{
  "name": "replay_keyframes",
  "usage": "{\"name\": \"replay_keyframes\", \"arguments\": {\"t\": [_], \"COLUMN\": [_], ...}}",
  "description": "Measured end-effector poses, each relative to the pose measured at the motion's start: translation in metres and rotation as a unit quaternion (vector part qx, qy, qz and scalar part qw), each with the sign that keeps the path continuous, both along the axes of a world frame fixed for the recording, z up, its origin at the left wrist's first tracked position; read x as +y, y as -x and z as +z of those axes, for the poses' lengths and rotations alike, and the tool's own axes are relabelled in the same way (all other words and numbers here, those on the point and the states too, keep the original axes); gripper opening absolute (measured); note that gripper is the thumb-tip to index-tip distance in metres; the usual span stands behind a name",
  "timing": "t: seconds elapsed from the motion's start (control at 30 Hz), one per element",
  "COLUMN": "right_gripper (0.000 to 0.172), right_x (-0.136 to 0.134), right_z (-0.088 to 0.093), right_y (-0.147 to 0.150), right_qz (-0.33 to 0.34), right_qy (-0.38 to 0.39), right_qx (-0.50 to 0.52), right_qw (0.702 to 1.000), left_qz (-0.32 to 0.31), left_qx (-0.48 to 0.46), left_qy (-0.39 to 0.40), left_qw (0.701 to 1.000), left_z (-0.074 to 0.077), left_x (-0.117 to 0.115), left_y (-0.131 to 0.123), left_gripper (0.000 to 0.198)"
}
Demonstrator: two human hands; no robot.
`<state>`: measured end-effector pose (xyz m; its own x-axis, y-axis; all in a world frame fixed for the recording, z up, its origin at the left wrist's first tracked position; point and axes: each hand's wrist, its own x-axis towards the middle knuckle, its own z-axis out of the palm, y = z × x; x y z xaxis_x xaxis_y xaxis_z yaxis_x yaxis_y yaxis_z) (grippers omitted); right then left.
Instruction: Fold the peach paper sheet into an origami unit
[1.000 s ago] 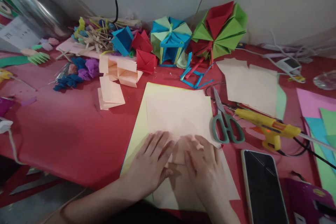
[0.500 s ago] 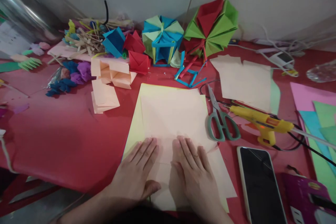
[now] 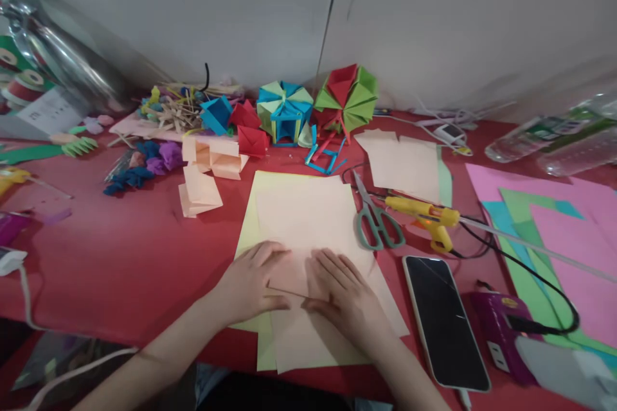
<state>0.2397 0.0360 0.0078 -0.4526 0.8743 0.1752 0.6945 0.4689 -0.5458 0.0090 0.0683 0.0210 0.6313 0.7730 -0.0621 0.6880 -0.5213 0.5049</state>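
Observation:
A small folded piece of pale peach paper [image 3: 295, 273] lies between my two hands, on top of larger peach sheets [image 3: 308, 212]. Its lower edge shows as a slanting line. My left hand [image 3: 253, 282] rests at its left side, fingers slightly bent and the thumb apart from them. Stretched fingers of my right hand [image 3: 344, 292] lie flat over its right side, with the thumb near the lower edge. Pale yellow paper [image 3: 247, 225] shows under the peach sheets. Grey-green scissors [image 3: 378, 221] lie to the right, blades slightly apart.
On the right are a yellow glue gun [image 3: 424, 209], a phone [image 3: 446, 321], a purple power adapter [image 3: 501, 327] and coloured paper [image 3: 573, 237]. Folded peach pieces [image 3: 202, 189] and paper umbrella-like models [image 3: 284, 106] stand behind. Plastic bottles [image 3: 525, 138] lie at the back right.
My left fingers have bent and the hand has lifted its flat pose. A folded edge now shows between both thumbs. The camera view has shifted, showing more of the wall and right side.

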Motion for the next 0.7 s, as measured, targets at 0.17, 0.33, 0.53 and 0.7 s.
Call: {"name": "replay_keyframes", "arguments": {"t": [0.17,0.33,0.53,0.7], "right_gripper": [0.03,0.027,0.03,0.029], "right_x": [0.011,0.015,0.018,0.011], "right_z": [0.022,0.032,0.034,0.041], "right_y": [0.0,0.007,0.015,0.023], "right_qz": [-0.034,-0.162,-0.221,-0.233], "right_qy": [0.057,0.151,0.282,0.338], "right_qx": [0.088,0.22,0.369,0.444], "right_qw": [0.994,0.95,0.857,0.796], "left_qz": [0.101,0.212,0.211,0.231], "left_qx": [-0.206,-0.301,-0.36,-0.396], "left_qy": [0.157,0.26,0.445,0.49], "left_qw": [0.96,0.893,0.792,0.741], "left_z": [0.008,0.014,0.021,0.028], "left_x": [0.01,0.013,0.007,-0.002], "left_y": [-0.009,-0.018,-0.028,-0.033], "left_gripper": [0.049,0.02,0.034,0.033]}}
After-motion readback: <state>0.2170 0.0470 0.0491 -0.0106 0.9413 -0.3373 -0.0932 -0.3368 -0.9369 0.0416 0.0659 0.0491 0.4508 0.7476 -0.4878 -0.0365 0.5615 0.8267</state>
